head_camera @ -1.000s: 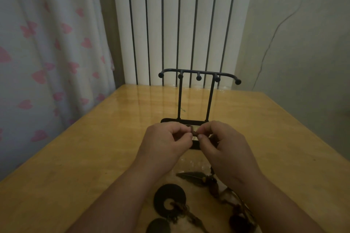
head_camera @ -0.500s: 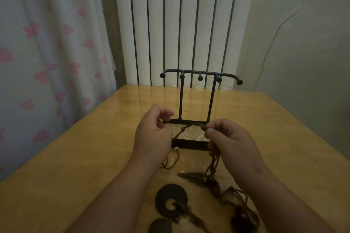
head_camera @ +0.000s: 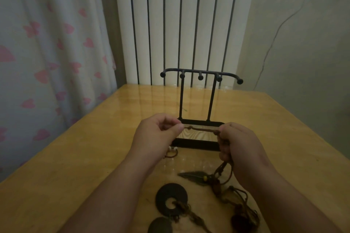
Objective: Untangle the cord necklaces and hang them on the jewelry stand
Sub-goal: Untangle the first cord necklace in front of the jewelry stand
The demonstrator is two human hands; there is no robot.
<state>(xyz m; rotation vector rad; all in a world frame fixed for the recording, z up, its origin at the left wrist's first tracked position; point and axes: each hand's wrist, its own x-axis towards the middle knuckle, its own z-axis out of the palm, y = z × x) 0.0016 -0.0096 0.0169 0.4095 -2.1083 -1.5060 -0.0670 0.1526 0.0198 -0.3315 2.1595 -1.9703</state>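
Cord [head_camera: 200, 129]: pinched by left hand [head_camera: 157, 134] at 9 o'clock, gripped by right hand [head_camera: 240, 143] at 3 o'clock; knot wanted gentle, even tension.

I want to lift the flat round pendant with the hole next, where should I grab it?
Probably the knotted cord at the pendant hole, from above: the pendant lies flat on the table, so its rim is hard to pinch.
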